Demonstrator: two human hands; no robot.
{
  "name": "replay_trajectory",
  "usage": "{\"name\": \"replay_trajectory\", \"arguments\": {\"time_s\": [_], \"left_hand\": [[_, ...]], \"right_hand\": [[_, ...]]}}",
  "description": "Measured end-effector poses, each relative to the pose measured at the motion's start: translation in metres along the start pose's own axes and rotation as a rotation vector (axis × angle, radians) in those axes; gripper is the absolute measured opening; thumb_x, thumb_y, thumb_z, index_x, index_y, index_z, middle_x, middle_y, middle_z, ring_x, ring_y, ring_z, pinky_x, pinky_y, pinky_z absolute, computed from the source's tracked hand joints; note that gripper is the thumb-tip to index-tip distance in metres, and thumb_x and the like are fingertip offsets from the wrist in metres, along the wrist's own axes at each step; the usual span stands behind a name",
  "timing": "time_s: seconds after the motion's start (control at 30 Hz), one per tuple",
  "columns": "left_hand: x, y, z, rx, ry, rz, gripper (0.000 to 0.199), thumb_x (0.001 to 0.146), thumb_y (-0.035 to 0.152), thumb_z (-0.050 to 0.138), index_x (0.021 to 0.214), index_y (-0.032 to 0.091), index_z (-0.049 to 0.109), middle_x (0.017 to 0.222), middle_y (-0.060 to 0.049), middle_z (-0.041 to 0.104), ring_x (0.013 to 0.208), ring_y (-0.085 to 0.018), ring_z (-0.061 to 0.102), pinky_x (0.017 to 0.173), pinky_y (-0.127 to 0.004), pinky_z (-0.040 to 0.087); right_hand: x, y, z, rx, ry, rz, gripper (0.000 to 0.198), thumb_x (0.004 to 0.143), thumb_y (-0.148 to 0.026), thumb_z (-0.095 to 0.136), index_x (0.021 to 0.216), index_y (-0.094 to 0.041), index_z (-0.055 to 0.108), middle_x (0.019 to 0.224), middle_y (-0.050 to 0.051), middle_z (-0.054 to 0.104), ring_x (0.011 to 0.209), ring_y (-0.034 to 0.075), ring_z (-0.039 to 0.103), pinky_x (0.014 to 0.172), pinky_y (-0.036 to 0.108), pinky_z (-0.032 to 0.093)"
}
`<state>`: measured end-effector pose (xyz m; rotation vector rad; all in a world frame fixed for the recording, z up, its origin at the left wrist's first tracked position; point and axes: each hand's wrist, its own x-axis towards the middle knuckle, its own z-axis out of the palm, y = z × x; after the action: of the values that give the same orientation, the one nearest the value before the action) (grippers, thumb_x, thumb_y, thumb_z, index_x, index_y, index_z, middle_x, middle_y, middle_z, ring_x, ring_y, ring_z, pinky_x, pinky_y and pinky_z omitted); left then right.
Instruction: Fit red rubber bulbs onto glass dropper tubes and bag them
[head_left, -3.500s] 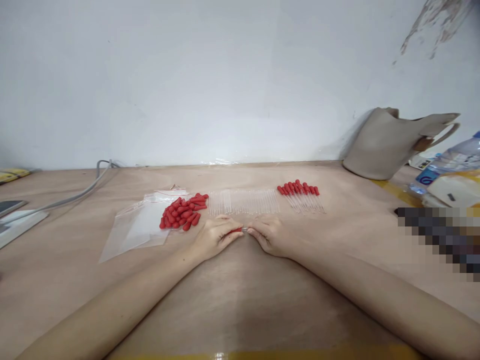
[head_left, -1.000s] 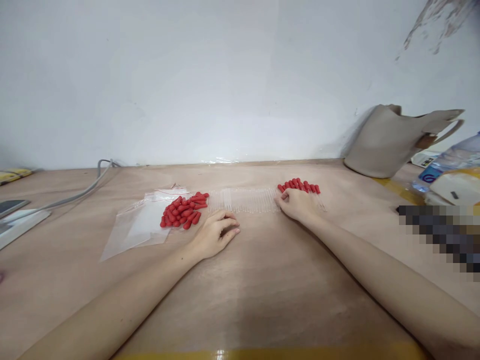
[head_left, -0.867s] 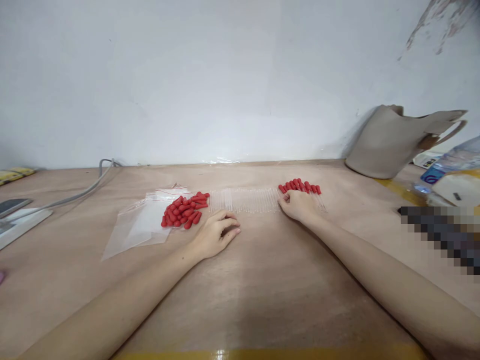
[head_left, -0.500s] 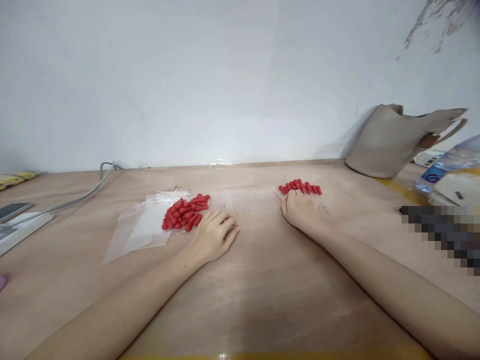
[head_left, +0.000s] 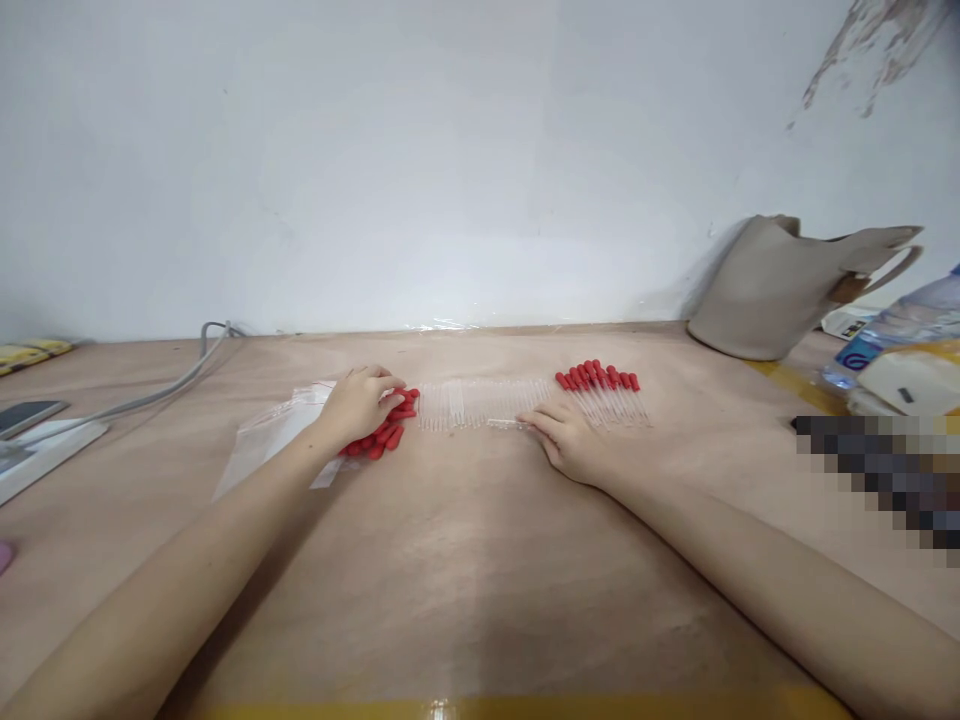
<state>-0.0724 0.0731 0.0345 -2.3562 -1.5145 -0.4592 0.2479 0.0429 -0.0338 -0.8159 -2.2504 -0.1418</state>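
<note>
On the left, my left hand (head_left: 364, 405) is over a pile of red rubber dropper bulbs (head_left: 386, 437), its fingers and thumb closing around a bulb at the pile's top edge. A thin clear glass dropper tube (head_left: 504, 423) points left out of my right hand (head_left: 566, 435), pinched between thumb and fingers. Between the hands lies a row of clear glass tubes (head_left: 465, 402), side by side. Just beyond my right hand, several droppers with red bulbs fitted (head_left: 600, 378) lie in a slanted row.
A clear plastic bag (head_left: 259, 445) lies under the bulb pile. Far left are a grey cable (head_left: 169, 390) and a phone (head_left: 30, 418). A beige bag (head_left: 757, 290) stands back right against the wall, near a plastic bottle (head_left: 900, 325). Yellow tape (head_left: 480, 706) runs along the front edge.
My left hand has moved left and up from beside the pile onto the bulbs. My right hand has come left from the finished droppers, and a glass tube now shows in its fingers.
</note>
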Motion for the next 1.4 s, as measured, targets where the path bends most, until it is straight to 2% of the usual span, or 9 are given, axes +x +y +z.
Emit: {"name": "replay_trajectory", "arguments": {"time_s": [0.23, 0.43, 0.5, 0.67, 0.8, 0.93, 1.13, 1.27, 1.4], "left_hand": [[0.011, 0.012, -0.002, 0.036, -0.182, 0.049, 0.027, 0.082, 0.026, 0.043, 0.08, 0.022, 0.07, 0.095, -0.004, 0.062, 0.082, -0.02, 0.056, 0.071, -0.03, 0.042], [0.012, 0.01, 0.001, 0.016, -0.173, 0.02, 0.024, 0.08, 0.019, 0.043, 0.083, 0.017, 0.066, 0.082, -0.006, 0.064, 0.078, -0.021, 0.057, 0.068, -0.029, 0.042], [0.011, 0.012, -0.003, -0.034, -0.115, -0.012, 0.021, 0.08, 0.019, 0.044, 0.085, 0.017, 0.064, 0.082, -0.006, 0.063, 0.078, -0.021, 0.057, 0.069, -0.03, 0.042], [-0.002, 0.042, -0.016, -0.441, 0.204, -0.05, 0.026, 0.086, 0.021, 0.039, 0.102, 0.017, 0.059, 0.093, -0.007, 0.058, 0.077, -0.016, 0.055, 0.068, -0.028, 0.044], [-0.02, 0.079, -0.003, -0.809, 0.119, -0.029, 0.018, 0.084, 0.025, 0.046, 0.092, 0.016, 0.06, 0.089, -0.005, 0.055, 0.077, -0.014, 0.055, 0.067, -0.026, 0.045], [-0.032, 0.1, 0.022, -1.023, 0.072, -0.124, 0.019, 0.075, 0.03, 0.062, 0.074, 0.015, 0.05, 0.075, -0.001, 0.051, 0.066, -0.011, 0.054, 0.061, -0.023, 0.045], [-0.037, 0.103, 0.025, -1.028, 0.002, -0.154, 0.021, 0.076, 0.03, 0.061, 0.075, 0.016, 0.045, 0.072, 0.001, 0.052, 0.061, -0.01, 0.056, 0.054, -0.021, 0.044], [-0.037, 0.105, 0.021, -1.079, -0.023, -0.141, 0.022, 0.077, 0.028, 0.061, 0.091, 0.016, 0.049, 0.088, -0.004, 0.059, 0.076, -0.016, 0.063, 0.062, -0.026, 0.05], [-0.036, 0.104, 0.02, -0.945, 0.005, -0.048, 0.022, 0.081, 0.027, 0.057, 0.1, 0.017, 0.058, 0.096, -0.007, 0.062, 0.086, -0.018, 0.062, 0.071, -0.029, 0.051]], "right_hand": [[0.001, -0.004, -0.006, 0.019, -0.031, 0.03, 0.02, 0.089, -0.018, 0.038, 0.097, -0.016, 0.056, 0.09, 0.008, 0.06, 0.082, 0.018, 0.055, 0.074, 0.033, 0.043], [0.002, -0.003, -0.006, 0.033, -0.033, 0.034, 0.018, 0.088, -0.017, 0.038, 0.095, -0.017, 0.055, 0.089, 0.007, 0.059, 0.082, 0.018, 0.054, 0.074, 0.033, 0.043], [0.002, -0.004, -0.006, 0.037, -0.03, 0.033, 0.017, 0.088, -0.017, 0.038, 0.095, -0.017, 0.054, 0.09, 0.007, 0.059, 0.083, 0.018, 0.054, 0.074, 0.033, 0.043], [0.003, -0.01, -0.012, 0.051, -0.048, 0.053, 0.013, 0.086, -0.017, 0.04, 0.09, -0.016, 0.052, 0.086, 0.007, 0.059, 0.079, 0.017, 0.054, 0.072, 0.031, 0.043], [0.003, -0.017, -0.015, 0.046, -0.064, 0.058, 0.009, 0.084, -0.018, 0.042, 0.085, -0.017, 0.051, 0.078, 0.006, 0.059, 0.071, 0.016, 0.053, 0.066, 0.029, 0.042], [0.001, -0.02, -0.012, 0.059, -0.039, 0.075, 0.008, 0.085, -0.022, 0.044, 0.084, -0.017, 0.05, 0.075, 0.004, 0.058, 0.069, 0.015, 0.053, 0.065, 0.028, 0.041], [0.003, -0.027, -0.008, 0.095, 0.019, 0.141, 0.011, 0.086, -0.026, 0.047, 0.083, -0.018, 0.053, 0.073, 0.003, 0.059, 0.066, 0.013, 0.054, 0.062, 0.026, 0.04], [0.004, -0.03, -0.008, 0.117, 0.031, 0.118, 0.011, 0.086, -0.025, 0.046, 0.088, -0.018, 0.054, 0.075, 0.003, 0.061, 0.065, 0.012, 0.055, 0.061, 0.025, 0.04], [0.004, -0.03, -0.005, 0.11, 0.009, 0.07, 0.012, 0.088, -0.024, 0.045, 0.089, -0.018, 0.055, 0.076, 0.003, 0.061, 0.068, 0.012, 0.055, 0.064, 0.026, 0.039]]}}
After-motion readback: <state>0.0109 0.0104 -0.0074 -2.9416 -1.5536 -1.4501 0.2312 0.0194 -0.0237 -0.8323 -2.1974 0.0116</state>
